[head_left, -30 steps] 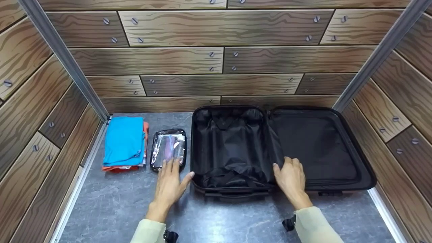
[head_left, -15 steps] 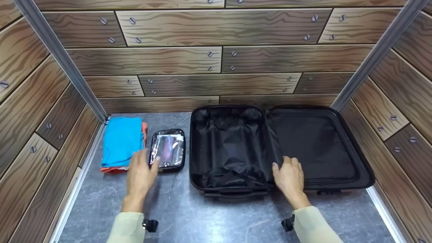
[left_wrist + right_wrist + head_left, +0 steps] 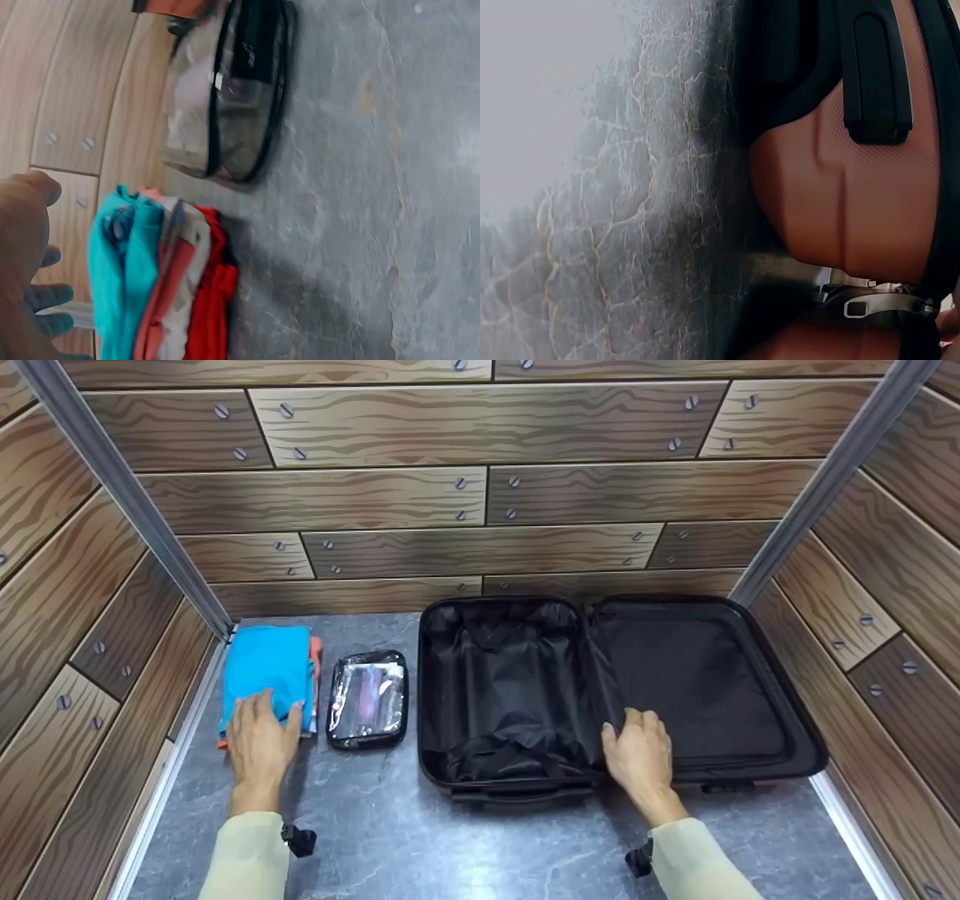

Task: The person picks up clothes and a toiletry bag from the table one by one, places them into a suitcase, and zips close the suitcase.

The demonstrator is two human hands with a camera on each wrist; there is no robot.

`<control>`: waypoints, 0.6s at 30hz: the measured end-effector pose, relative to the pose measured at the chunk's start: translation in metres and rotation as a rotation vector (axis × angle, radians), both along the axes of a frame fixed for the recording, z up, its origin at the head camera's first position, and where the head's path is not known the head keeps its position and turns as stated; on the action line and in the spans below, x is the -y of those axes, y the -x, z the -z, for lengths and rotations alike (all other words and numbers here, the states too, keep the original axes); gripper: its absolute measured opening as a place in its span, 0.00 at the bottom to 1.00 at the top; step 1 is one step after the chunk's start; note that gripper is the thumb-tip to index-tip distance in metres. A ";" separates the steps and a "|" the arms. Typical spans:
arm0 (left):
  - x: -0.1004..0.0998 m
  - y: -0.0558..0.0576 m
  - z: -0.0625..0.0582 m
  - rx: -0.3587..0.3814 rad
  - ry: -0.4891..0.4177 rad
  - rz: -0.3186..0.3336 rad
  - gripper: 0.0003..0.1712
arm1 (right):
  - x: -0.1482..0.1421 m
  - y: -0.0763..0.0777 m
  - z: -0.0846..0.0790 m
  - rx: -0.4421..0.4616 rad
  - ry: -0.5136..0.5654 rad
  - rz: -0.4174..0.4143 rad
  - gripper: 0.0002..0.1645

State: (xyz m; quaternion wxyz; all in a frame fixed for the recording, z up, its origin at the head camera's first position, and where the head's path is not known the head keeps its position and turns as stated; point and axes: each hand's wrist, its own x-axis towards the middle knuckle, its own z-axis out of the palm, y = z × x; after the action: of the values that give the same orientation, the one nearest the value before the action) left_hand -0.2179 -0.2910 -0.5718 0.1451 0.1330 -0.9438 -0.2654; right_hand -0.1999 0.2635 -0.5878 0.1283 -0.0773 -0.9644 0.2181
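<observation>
Though uneven, clothes (image 3: 262,664) lengthwise toward the back wall (image 3: 480,495).

Folded garments (image 3: 266,664) at the left hand (image 3: 260,742): soft-looking matt cloth; to that hand's right, a pouch (image 3: 367,699) with a clear, glossy plastic top catching hard glare. Left of the right hand (image 3: 641,754), suitcase lining (image 3: 514,682) of thin, wrinkled fabric with faint sheen; by the right wrist, suitcase shell (image 3: 847,202) plastic-looking, finely textured, low gloss, its handle (image 3: 874,75) smooth plastic. Floor (image 3: 465,840) under both hands smooth, stone-patterned, semi-gloss.
</observation>
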 end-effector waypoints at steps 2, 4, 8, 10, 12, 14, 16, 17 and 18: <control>0.003 0.002 0.003 0.049 0.013 0.015 0.37 | 0.001 0.000 0.001 -0.010 -0.005 -0.010 0.35; 0.005 0.004 0.007 0.103 0.017 0.032 0.38 | 0.001 0.000 0.001 -0.012 -0.006 -0.014 0.35; 0.008 0.008 0.014 0.196 0.021 0.062 0.42 | 0.001 0.000 0.001 -0.002 0.000 -0.009 0.35; 0.009 0.008 0.017 0.227 0.029 0.075 0.45 | 0.001 0.000 0.001 -0.001 0.005 -0.007 0.35; 0.009 0.008 0.019 0.247 0.044 0.083 0.48 | 0.001 0.000 0.002 -0.003 0.010 -0.004 0.35; 0.009 0.009 0.022 0.260 0.058 0.089 0.50 | 0.001 0.000 0.002 -0.005 0.015 -0.001 0.34; 0.009 0.009 0.026 0.260 0.070 0.091 0.52 | 0.000 -0.001 0.002 -0.006 0.016 0.001 0.34; 0.009 0.010 0.027 0.256 0.076 0.090 0.53 | 0.000 -0.001 0.002 -0.007 0.018 0.003 0.34; 0.009 0.010 0.029 0.252 0.081 0.088 0.54 | 0.000 -0.001 0.002 -0.008 0.018 0.004 0.34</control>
State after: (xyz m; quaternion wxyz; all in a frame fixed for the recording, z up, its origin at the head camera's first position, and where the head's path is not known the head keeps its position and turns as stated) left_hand -0.2281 -0.3002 -0.6009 0.0188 0.1177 -0.9694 -0.2146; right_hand -0.1991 0.2633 -0.5900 0.1320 -0.0797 -0.9617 0.2266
